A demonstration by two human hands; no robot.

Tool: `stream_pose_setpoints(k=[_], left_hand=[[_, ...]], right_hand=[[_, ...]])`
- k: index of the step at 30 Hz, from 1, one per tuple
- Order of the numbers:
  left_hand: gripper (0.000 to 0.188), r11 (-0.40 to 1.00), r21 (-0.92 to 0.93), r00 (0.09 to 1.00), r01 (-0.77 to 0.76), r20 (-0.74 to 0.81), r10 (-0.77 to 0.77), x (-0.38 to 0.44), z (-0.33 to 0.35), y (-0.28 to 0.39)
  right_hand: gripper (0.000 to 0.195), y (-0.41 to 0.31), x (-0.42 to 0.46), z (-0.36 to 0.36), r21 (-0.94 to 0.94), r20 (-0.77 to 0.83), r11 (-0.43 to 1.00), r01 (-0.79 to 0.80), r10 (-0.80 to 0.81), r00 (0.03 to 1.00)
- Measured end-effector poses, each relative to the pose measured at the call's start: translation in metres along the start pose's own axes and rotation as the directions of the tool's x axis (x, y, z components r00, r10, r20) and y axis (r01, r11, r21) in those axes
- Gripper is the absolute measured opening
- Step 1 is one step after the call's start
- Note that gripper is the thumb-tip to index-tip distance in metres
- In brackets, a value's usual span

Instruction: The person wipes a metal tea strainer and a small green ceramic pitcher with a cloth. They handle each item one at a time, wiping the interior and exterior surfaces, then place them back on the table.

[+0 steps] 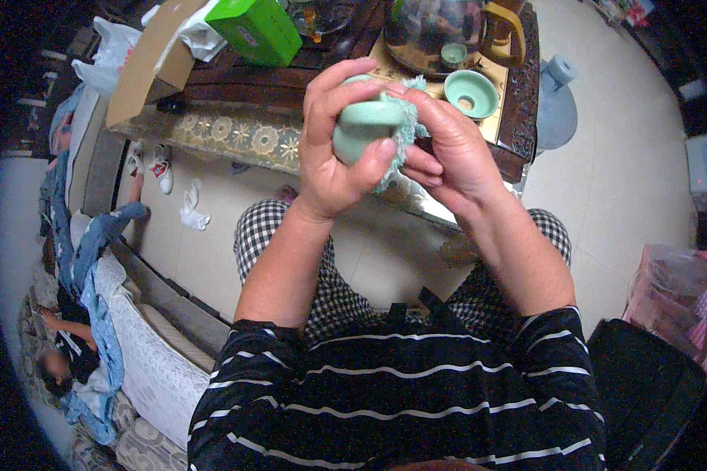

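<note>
My left hand [336,135] is wrapped around a pale green ceramic vessel [350,144] with a loop handle, held tilted above the table's front edge. Fingers hide much of it, so I cannot tell whether it is a pitcher or a teapot. A fuzzy teal cloth [408,123] is pinched in my right hand [448,138] and pressed against the vessel's right side. Just beyond my right hand, a matching green ceramic tea funnel [488,101] with a hole in its base rests on the tea tray [492,132]. A small green cup [453,54] sits behind it.
A glass kettle [430,29] with a yellow handle stands at the back. Left of it are a green box [256,35] and an open cardboard box [144,76]. A water jug [557,112] stands right of the table. Another person [76,347] lies on the sofa at left.
</note>
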State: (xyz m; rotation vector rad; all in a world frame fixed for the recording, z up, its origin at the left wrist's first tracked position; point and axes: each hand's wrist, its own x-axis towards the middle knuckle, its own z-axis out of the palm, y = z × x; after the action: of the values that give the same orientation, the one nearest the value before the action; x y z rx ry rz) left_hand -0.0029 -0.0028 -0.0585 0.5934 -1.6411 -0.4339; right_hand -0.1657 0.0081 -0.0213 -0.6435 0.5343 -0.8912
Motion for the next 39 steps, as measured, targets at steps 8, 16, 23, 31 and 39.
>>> stream_pose_setpoints(k=[8, 16, 23, 31, 39], left_hand=[[0.094, 0.528, -0.687, 0.823, 0.499, 0.185, -0.536, 0.005, 0.007, 0.01], [0.07, 0.484, -0.612, 0.696, 0.625, 0.158, -0.7, 0.007, 0.001, 0.015], [0.083, 0.935, -0.217, 0.959, 0.28, 0.108, -0.263, -0.001, -0.005, 0.002], [0.075, 0.811, -0.398, 0.89, 0.429, 0.035, -0.454, -0.004, 0.008, 0.007], [0.066, 0.956, -0.147, 0.96, 0.254, -0.08, -0.268, -0.006, 0.008, 0.007]], right_hand=[[0.029, 0.015, 0.016, -0.001, -0.576, 0.02, 0.691, 0.437, -0.523, 0.852], [0.024, 0.027, 0.02, -0.006, -0.771, 0.289, 0.288, 0.568, -0.636, 0.715], [0.03, -0.008, 0.005, -0.001, -0.074, 0.084, 0.996, 0.054, -0.048, 0.995], [0.024, 0.023, 0.018, -0.002, -0.703, 0.253, 0.398, 0.59, -0.635, 0.73], [0.026, 0.01, 0.002, 0.016, -0.511, -0.004, 0.792, 0.334, -0.391, 0.921]])
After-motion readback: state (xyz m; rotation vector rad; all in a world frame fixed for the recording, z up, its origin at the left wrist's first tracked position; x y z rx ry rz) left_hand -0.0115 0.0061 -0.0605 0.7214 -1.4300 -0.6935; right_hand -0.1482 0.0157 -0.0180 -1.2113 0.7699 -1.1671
